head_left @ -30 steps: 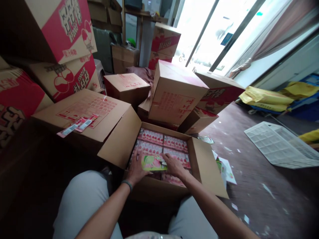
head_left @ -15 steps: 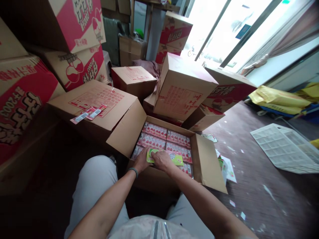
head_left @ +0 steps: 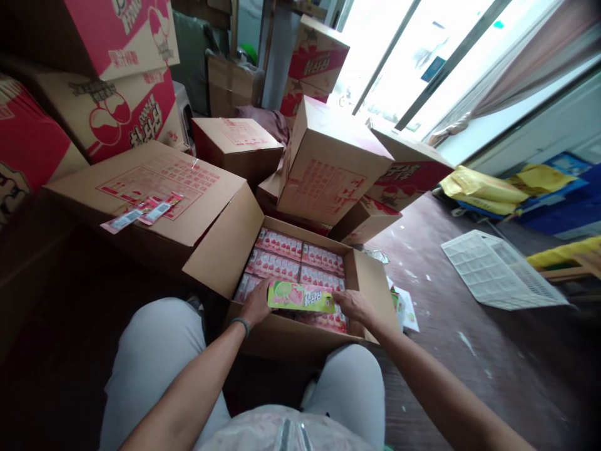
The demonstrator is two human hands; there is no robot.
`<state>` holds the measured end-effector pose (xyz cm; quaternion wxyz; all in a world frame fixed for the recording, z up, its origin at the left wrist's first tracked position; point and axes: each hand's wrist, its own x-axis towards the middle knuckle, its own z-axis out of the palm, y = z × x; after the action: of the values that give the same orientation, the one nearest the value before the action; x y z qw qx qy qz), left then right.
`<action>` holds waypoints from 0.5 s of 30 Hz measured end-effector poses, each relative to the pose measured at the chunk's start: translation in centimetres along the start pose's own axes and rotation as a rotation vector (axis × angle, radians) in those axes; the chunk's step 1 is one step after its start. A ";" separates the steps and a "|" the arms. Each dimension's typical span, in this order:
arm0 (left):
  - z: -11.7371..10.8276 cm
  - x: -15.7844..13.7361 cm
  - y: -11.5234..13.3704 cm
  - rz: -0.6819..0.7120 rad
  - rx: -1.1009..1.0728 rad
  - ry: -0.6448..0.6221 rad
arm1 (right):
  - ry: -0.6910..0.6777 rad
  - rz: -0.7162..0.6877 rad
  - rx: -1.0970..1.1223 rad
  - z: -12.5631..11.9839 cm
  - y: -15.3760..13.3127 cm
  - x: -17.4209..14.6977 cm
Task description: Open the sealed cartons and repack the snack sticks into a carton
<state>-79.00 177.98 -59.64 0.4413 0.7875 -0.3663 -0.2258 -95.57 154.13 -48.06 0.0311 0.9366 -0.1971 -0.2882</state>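
A long green and pink candy box [head_left: 300,297] is held level over the open carton [head_left: 267,335] between my knees. My left hand [head_left: 256,302] grips its left end, and my right hand [head_left: 351,305] has its fingers closed on the right end. Below it, the carton holds rows of small pink-and-white packs [head_left: 276,265] with red fruit pictures. The carton's left flap [head_left: 228,241] and right flap [head_left: 375,282] are folded outward. The underside of the candy box is hidden.
To the left, a closed carton [head_left: 154,181] carries two pink sachets [head_left: 141,213]. Stacked cartons [head_left: 126,113] rise at the far left, and a tilted carton [head_left: 328,163] leans behind. A white plastic crate [head_left: 498,269] lies on the floor at right, near yellow sacks [head_left: 488,188].
My right hand has moved from the left part of the candy box to its right end. The box's printed face is now more exposed. The whole view has shifted a little.
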 end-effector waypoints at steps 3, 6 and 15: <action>0.1 0.1 -0.2 0.007 -0.024 0.005 | 0.051 0.042 0.033 -0.7 -0.2 -0.5; 0.4 0.1 -0.6 -0.001 -0.018 0.013 | 0.143 0.048 0.075 -1.2 -3.1 -0.1; 1.4 0.4 -2.6 0.014 0.051 -0.010 | 0.189 0.089 0.144 0.3 -4.5 2.7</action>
<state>-78.72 177.78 -62.65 0.4206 0.7948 -0.3798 -0.2172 -92.10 157.28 -50.55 -0.0052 0.9496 -0.2551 -0.1819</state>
